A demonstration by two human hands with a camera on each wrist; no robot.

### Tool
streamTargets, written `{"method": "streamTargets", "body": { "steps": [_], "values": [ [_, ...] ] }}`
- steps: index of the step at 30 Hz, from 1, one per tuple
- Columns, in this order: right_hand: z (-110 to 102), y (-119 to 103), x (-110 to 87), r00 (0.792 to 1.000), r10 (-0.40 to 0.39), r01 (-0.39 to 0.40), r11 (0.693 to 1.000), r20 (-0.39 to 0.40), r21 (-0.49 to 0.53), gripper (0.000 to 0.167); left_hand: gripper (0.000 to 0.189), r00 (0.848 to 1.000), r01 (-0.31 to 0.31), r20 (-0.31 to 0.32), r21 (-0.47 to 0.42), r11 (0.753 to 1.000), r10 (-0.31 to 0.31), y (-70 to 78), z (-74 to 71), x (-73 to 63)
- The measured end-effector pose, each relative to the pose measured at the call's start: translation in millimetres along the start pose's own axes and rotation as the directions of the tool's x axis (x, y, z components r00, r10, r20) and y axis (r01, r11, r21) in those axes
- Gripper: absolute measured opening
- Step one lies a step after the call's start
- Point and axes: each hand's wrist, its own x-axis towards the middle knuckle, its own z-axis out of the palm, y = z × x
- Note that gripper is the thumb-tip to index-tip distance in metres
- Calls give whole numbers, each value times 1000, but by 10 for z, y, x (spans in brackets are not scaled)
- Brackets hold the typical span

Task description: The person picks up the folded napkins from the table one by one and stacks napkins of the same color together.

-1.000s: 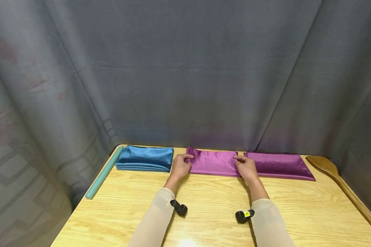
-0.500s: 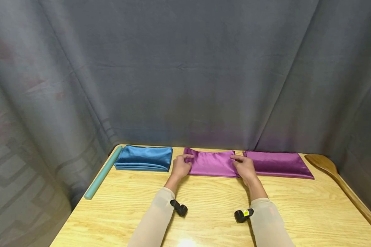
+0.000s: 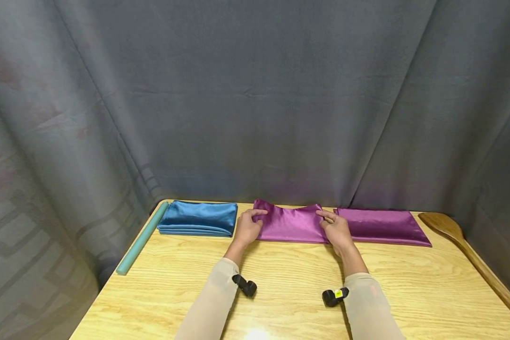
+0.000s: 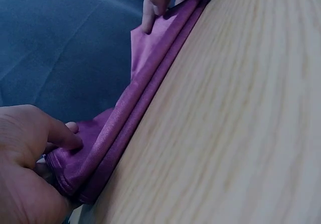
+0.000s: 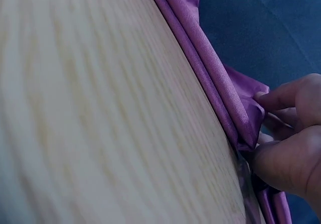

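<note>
A folded magenta satin cloth [image 3: 292, 225] lies at the back of the table, its far corners raised and its far edge sagging in the middle. My left hand [image 3: 248, 227] pinches its left end; in the left wrist view the index finger [image 4: 67, 136] lies on top of the fabric, with other fingers tucked beneath. At the opposite end my right hand [image 3: 336, 229] pinches the right side. The right wrist view shows the index fingertip [image 5: 261, 97] on the raised corner and the thumb [image 5: 281, 163] by the folded near edge.
Left of the hands sits a folded blue satin cloth [image 3: 199, 218], beside a teal rod [image 3: 142, 240] along the table's left edge. A folded purple cloth [image 3: 384, 227] lies right of my right hand. A wooden spoon [image 3: 467, 243] runs down the right edge. Grey curtain [image 3: 255, 104] hangs behind the table [image 3: 289, 283].
The magenta cloth has shifted slightly left, and its far corners now stand higher with a deeper dip between them. Both hands have kept nearly the same place.
</note>
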Motion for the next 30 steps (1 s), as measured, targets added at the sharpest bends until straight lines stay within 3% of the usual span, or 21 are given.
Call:
{"method": "streamTargets", "body": {
  "steps": [7, 13, 18, 22, 25, 27, 30],
  "values": [
    [-33, 17, 21, 1000, -13, 12, 999, 12, 53, 51, 35, 1000, 3, 10, -57, 998, -2, -7, -17, 11],
    [-20, 57, 38, 1000, 6, -7, 994, 7, 111, 52, 35, 991, 128, -16, -161, 979, -133, -74, -37, 18],
    [6, 88, 29, 999, 35, -32, 989, -23, 143, 49, 39, 970, 219, -25, -335, 917, -241, -121, -48, 11],
    [18, 105, 26, 998, 65, -61, 987, -21, 151, 47, 45, 953, 273, 13, -475, 837, -303, -110, -68, 2],
    [14, 112, 22, 997, 74, -73, 985, 1, 158, 46, 42, 938, 320, 57, -527, 787, -343, -89, -88, -3],
    [7, 115, 18, 997, 77, -78, 985, 13, 154, 46, 36, 928, 350, 85, -535, 769, -363, -79, -96, 0],
    [2, 120, 18, 997, 75, -76, 985, 18, 154, 45, 29, 926, 363, 109, -527, 769, -362, -77, -92, 8]
  ]
}}
